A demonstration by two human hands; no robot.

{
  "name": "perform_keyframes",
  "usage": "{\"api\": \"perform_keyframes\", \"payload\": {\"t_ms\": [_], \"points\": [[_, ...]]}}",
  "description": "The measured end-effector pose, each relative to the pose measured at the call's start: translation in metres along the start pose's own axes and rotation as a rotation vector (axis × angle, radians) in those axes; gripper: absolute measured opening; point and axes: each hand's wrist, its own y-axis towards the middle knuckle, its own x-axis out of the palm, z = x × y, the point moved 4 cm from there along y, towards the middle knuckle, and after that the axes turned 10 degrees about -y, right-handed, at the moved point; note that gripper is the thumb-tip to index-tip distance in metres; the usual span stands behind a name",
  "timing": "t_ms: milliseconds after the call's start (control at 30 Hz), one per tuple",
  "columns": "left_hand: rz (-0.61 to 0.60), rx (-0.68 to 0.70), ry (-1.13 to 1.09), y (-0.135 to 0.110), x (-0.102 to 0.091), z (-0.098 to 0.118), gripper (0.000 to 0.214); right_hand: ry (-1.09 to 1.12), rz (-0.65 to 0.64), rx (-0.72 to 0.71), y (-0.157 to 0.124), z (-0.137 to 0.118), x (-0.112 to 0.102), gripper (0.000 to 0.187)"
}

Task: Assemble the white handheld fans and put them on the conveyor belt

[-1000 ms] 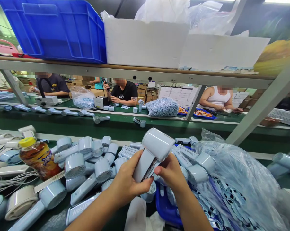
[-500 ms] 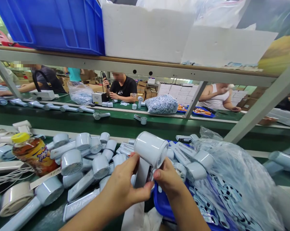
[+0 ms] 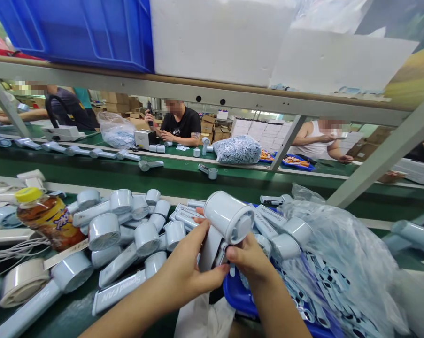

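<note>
Holding up a glossy pale-blue plastic fan with a drum-shaped head (image 3: 221, 213) near a blue plastic tray (image 3: 237, 297), with closed grip of left hand (image 3: 189, 259) on the handle and of right hand (image 3: 251, 261) just under the head. Could lose it to a slip on the smooth casing, from slackened or uneven grip.

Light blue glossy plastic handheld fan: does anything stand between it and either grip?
Nothing visible: the left grip holds the fan by its handle; the right grip is against it, below its head.
</note>
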Motion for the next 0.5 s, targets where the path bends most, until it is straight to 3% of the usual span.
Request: {"api": "perform_keyframes", "payload": {"t_ms": [100,233,367,500], "points": [[-0.012,-0.061,-0.123,-0.001,0.001,-0.003,0.031,-0.040,-0.029,0.008,-0.005,0.001,-0.003,0.061],[-0.005,-0.069,-0.223,-0.002,0.002,0.000,0.032,-0.137,0.124,-0.107,-0.011,0.007,-0.007,0.053],[0.020,-0.085,-0.158,-0.002,0.000,-0.001,0.035,-0.159,0.198,-0.145,-0.004,0.013,-0.003,0.050],[0.080,-0.119,-0.338,0.005,-0.006,-0.011,0.041,-0.252,0.119,-0.078,-0.001,0.000,-0.007,0.048]]}}
